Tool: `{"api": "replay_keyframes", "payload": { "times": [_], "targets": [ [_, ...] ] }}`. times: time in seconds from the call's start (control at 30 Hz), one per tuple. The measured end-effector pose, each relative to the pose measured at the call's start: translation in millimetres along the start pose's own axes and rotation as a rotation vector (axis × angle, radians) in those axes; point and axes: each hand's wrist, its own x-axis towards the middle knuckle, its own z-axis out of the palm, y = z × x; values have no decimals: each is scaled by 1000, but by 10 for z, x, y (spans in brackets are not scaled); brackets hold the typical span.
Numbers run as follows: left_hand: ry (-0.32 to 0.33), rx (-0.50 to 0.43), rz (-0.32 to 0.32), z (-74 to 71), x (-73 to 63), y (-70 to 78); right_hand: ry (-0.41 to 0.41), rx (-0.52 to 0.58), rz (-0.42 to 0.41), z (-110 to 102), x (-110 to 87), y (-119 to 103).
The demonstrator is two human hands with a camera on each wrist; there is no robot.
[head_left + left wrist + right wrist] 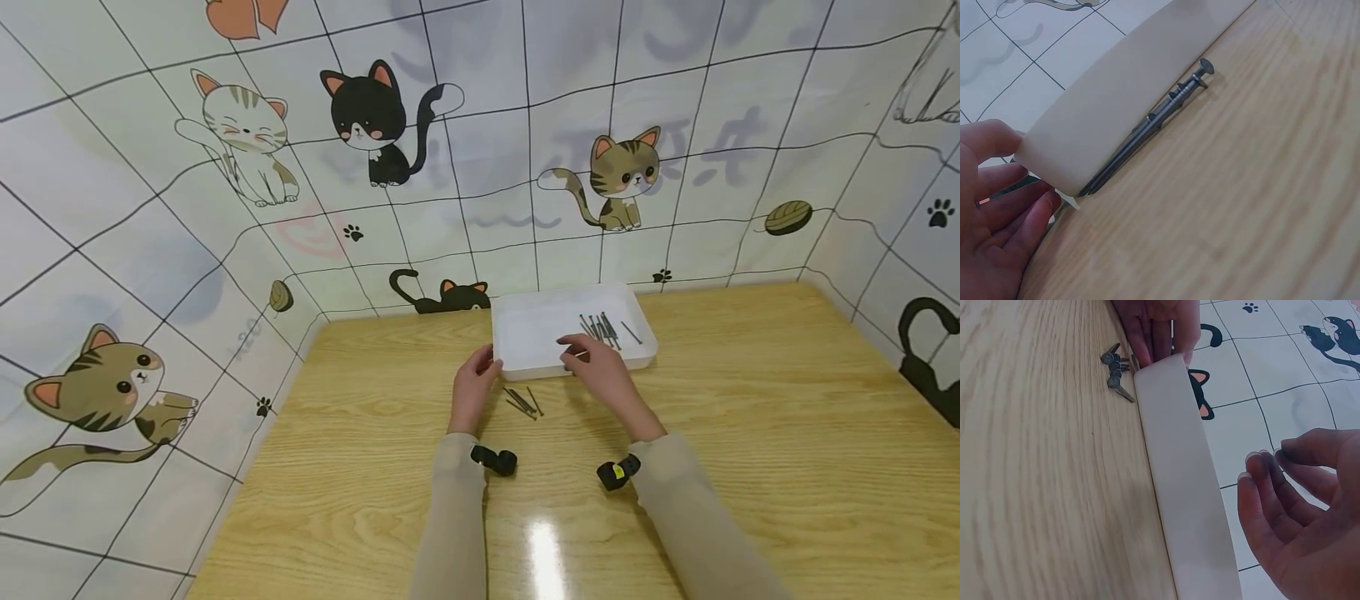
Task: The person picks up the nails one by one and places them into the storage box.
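Observation:
A shallow white tray (528,325) sits on the table, with a cluster of dark metal nails (602,327) toward its right side. My left hand (472,390) holds the tray's near left corner, thumb and fingers around the edge in the left wrist view. Close by the tray's front wall lies a small loose pile of nails (521,402). Over the front part of the tray hovers my right hand (600,371). Its fingers (1260,481) curve loosely toward the thumb, the tips look dark, and no nail shows between them.
The wooden table (360,467) carries the tray near its back edge. Walls with cat drawings (367,117) rise behind and at both sides. A small black camera is strapped on each wrist, over beige sleeves (453,517).

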Motion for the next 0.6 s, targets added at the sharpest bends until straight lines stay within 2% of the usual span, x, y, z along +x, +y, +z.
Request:
{"api": "replay_keyframes", "payload": {
  "times": [0.3,0.6],
  "targets": [
    [5,6,8,-2,-14,19,-1,70,-7,83,-20,28],
    [4,11,-7,-1,4,-9,-48,53,-22,179,-37,33]
  ]
}}
